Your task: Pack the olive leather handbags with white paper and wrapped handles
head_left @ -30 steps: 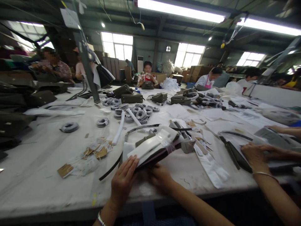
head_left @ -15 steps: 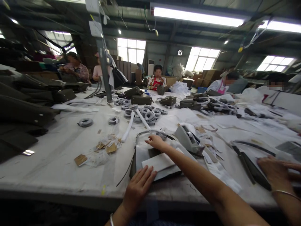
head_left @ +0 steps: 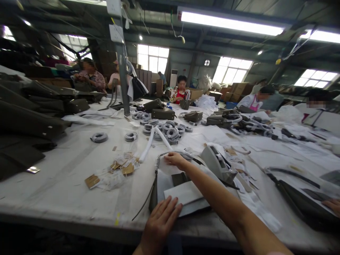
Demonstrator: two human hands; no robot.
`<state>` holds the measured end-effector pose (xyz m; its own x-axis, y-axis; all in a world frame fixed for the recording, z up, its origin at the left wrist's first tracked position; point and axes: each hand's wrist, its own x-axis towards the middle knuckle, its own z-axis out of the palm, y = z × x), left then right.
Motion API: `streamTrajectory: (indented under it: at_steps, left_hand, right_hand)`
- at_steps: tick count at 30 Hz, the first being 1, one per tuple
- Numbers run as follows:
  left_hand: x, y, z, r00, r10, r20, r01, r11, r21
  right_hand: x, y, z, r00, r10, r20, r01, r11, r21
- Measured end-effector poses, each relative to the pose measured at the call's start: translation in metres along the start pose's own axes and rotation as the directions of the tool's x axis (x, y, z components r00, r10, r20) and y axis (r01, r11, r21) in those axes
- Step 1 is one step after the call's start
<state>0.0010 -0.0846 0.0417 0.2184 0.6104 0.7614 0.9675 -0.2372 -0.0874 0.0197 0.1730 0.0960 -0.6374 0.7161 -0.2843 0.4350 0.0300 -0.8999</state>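
Note:
A dark olive handbag [head_left: 153, 198] lies on the table in front of me, with white sheets over it and its handle [head_left: 162, 154] arched at the far side. My left hand [head_left: 162, 220] rests flat, fingers stretched, on the near edge of a folded white sheet [head_left: 183, 193]. Across the bag reaches my right arm. Near the handle, the fingers of my right hand [head_left: 175, 159] are pinched on a thin, translucent white sheet [head_left: 165, 167]. A thin dark strap [head_left: 143, 202] trails off the bag's left side.
Right of the bag stands a grey tape dispenser [head_left: 216, 163]. Brown tags [head_left: 124, 166] lie to the left, wrapped grey coils [head_left: 170, 131] beyond. Dark bags [head_left: 26, 120] are piled at left. A co-worker's hand [head_left: 333, 205] touches another bag [head_left: 300, 202] at right. A post [head_left: 123, 71] rises from the table.
The thin sheet by the handle shows more plainly under my right hand, which has hardly moved. My left hand stays on the folded sheet. The co-worker's hands have shifted right, mostly out of view.

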Motion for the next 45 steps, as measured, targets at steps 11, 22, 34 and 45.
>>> streamTrajectory:
  at_steps: [11,22,34,45]
  left_hand:
    - [0.001,0.004,-0.004,0.994,-0.040,0.100,0.040,0.999,-0.006]
    - [-0.008,0.009,0.000,0.981,-0.189,0.039,0.192,0.974,-0.120]
    - [-0.008,0.013,0.002,0.943,-0.333,0.016,0.326,0.909,-0.260]
    - [-0.012,0.010,0.002,0.956,-0.295,0.005,0.282,0.908,-0.310]
  right_hand:
    - [-0.099,0.004,0.005,0.873,-0.472,0.124,0.449,0.876,0.178]
    - [-0.168,0.043,0.000,0.701,-0.696,0.154,0.713,0.685,-0.149]
    - [-0.184,0.051,-0.001,0.617,-0.769,0.170,0.782,0.623,-0.021]
    - [-0.197,0.063,0.003,0.425,-0.855,0.297,0.899,0.363,-0.244]
